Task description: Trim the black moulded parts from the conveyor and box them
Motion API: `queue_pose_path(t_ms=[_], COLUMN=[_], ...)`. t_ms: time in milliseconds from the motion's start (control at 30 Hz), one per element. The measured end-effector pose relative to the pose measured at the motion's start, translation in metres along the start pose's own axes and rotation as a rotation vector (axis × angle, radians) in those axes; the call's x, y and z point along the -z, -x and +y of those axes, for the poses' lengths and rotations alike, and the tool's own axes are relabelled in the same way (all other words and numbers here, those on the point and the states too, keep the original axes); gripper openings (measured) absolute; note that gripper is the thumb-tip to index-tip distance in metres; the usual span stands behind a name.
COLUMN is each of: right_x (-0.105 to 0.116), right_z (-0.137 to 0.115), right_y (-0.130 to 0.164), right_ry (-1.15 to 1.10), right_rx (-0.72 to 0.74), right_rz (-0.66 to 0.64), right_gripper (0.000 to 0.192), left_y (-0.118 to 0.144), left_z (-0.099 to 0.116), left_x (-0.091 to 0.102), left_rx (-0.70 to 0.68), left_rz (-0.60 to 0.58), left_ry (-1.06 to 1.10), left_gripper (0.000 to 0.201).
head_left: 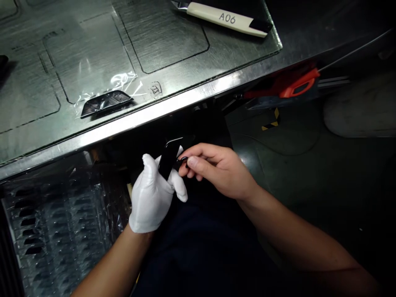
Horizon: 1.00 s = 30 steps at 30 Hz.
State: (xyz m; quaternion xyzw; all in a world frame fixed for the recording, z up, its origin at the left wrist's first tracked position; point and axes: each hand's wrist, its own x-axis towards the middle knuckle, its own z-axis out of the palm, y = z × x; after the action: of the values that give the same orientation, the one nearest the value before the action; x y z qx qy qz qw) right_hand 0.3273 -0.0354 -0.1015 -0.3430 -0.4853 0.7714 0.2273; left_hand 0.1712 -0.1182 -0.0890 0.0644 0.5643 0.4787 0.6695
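My left hand (153,196), in a white glove, holds a glossy black flat piece (169,159) tilted up from the palm, thumb at one side and fingers at the other. Bare, my right hand (216,167) pinches a small dark item (183,161) between thumb and forefinger, close against the right side of the piece. What that small item is I cannot make out. Both hands are below the front edge of the metal-edged table. A similar black part (107,102) lies on the table in clear plastic film.
A cream-handled knife marked A06 (225,18) lies on the glass-topped table (173,45). Below left stands a clear plastic tray (68,222) with several dark pieces in rows. A red-handled tool (297,84) is under the table edge at right, above yellow-black floor tape (270,123).
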Motion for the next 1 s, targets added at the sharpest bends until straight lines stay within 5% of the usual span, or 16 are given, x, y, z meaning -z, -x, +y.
queue_pose_path(t_ms=[100,233,467,600,733,1000], right_x=[0.006,0.012,0.009,0.003,0.003,0.011], right_z=[-0.007,-0.014,-0.011,-0.01,-0.015,-0.013], right_y=[0.001,0.001,0.003,0.007,0.007,0.0], right_ry=[0.215,0.488,0.381,0.124,0.174,0.011], right_rx=[0.185,0.369,0.263,0.156,0.099,-0.078], right_rz=[0.065,-0.054,-0.095,-0.072,-0.065,-0.213], right_gripper=[0.017,0.017,0.016,0.039,0.021,0.018], left_y=[-0.004,-0.005,-0.001,0.0,0.0,-0.001], left_z=[-0.005,-0.007,-0.011,-0.016,-0.016,-0.013], left_x=[0.003,0.008,0.016,0.017,0.018,0.023], left_rx=[-0.042,-0.087,-0.187,-0.24,-0.272,-0.202], left_rz=[-0.097,-0.207,-0.273,-0.275,-0.361,-0.44], left_ry=[0.071,0.222,0.188,0.249,0.237,0.133], left_gripper=[0.075,0.07,0.045,0.033,0.037,0.034])
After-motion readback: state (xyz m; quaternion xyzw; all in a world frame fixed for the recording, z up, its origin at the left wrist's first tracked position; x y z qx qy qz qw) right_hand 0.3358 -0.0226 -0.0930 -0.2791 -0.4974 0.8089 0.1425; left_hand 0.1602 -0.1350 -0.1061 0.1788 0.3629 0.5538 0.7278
